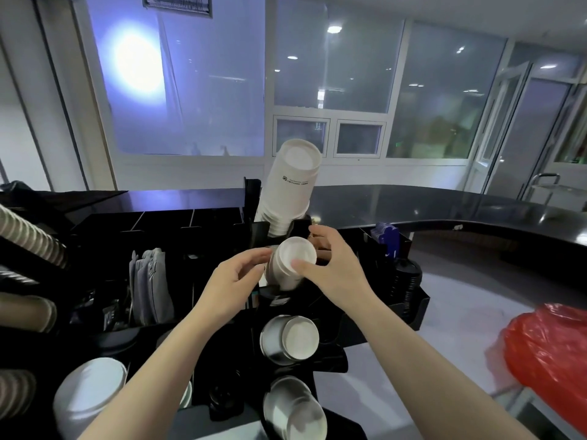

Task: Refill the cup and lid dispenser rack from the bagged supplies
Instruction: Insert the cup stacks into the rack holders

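Observation:
A short stack of white paper cups point(290, 263) stands bottom-up in a slot of the black dispenser rack point(409, 315) at the centre. My left hand point(236, 282) grips its left side with curled fingers. My right hand point(330, 265) holds its right side, thumb on the top rim. Behind it a taller stack of white cups point(290, 192) leans out of the rack's rear slot. Two grey-sided cup stacks point(290, 341) point(295, 411) fill the slots nearer me.
A red plastic bag point(549, 354) lies at the right. Black lids point(405, 281) are stacked in the rack's right side, blue packets point(387, 236) behind them. Grey napkins point(151, 287) sit left. Brown ribbed cups point(28, 236) hang far left. A white cup stack point(92, 395) stands lower left. A black counter point(444, 204) curves behind.

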`<state>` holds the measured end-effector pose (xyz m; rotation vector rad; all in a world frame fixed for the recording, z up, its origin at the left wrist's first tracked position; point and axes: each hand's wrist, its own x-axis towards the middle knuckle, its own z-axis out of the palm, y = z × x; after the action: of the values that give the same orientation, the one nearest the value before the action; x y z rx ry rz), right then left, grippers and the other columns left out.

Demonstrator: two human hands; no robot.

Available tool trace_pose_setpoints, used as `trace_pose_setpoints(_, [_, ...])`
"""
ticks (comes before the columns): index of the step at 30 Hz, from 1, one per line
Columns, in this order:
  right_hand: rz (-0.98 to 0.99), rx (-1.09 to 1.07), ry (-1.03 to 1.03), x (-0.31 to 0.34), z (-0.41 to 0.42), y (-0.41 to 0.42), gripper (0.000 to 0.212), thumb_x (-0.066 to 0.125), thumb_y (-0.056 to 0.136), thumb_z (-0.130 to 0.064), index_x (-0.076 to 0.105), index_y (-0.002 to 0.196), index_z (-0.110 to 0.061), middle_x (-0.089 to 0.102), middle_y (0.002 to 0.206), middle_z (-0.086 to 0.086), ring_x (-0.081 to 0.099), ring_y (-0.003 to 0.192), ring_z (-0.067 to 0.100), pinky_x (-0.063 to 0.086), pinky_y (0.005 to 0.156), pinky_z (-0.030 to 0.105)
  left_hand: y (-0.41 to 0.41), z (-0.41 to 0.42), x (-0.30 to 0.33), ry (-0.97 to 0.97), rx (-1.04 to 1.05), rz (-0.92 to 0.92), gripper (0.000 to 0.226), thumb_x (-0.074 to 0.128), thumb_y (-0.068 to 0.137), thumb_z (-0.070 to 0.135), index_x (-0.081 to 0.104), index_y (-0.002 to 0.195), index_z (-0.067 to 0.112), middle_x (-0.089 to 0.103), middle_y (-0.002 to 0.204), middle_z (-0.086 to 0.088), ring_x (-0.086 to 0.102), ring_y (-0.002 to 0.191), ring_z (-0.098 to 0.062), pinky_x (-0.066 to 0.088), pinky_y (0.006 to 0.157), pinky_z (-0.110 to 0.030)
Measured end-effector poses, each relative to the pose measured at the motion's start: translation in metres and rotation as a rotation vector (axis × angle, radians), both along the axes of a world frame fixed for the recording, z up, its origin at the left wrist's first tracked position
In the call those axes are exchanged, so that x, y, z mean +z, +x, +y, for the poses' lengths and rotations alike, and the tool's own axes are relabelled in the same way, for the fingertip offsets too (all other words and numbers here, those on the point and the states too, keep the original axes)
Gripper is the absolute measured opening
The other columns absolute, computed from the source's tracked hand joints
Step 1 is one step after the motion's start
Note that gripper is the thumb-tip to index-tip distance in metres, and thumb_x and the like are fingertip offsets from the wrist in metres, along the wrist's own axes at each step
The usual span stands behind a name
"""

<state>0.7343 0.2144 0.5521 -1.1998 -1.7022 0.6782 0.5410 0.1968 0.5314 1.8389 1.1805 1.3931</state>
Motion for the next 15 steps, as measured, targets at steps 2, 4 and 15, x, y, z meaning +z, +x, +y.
trace_pose_setpoints(2, [-0.027,-0.022,0.025,0.000,0.000,0.000,0.048,0.076,0.075,-0.025,0.054,0.116,-0.037,0.059,0.105,-0.021,0.058,0.095,-0.003,0.043,0.076,0.010,0.000,0.000,0.000,-0.004,0.010,0.006,0.039,0.052,0.094,0.008,0.061,0.106,0.044,0.065,0.105,0.033,0.058,0.104,0.011,0.040,0.080,0.000])
trace_pose_setpoints(4, [-0.045,-0.039,0.042,-0.002,0.002,-0.001,0.038,0.074,0.076,-0.019,0.057,0.105,-0.038,0.062,0.102,-0.022,0.059,0.091,-0.003,0.044,0.072,0.009,0.000,0.001,-0.002,-0.016,0.012,0.013,0.037,0.052,0.095,0.008,0.061,0.106,0.042,0.065,0.104,0.033,0.058,0.103,0.012,0.040,0.080,0.000])
trace_pose_setpoints(15, [0.062,-0.135,0.090,0.016,0.013,-0.004,0.050,0.077,0.075,-0.037,0.058,0.120,-0.026,0.060,0.104,-0.019,0.057,0.093,-0.004,0.043,0.076,0.009,-0.019,0.005,0.009,0.054,0.149,-0.001,0.028,0.055,0.094,0.011,0.061,0.116,0.028,0.068,0.108,0.014,0.061,0.103,0.005,0.045,0.090,-0.015])
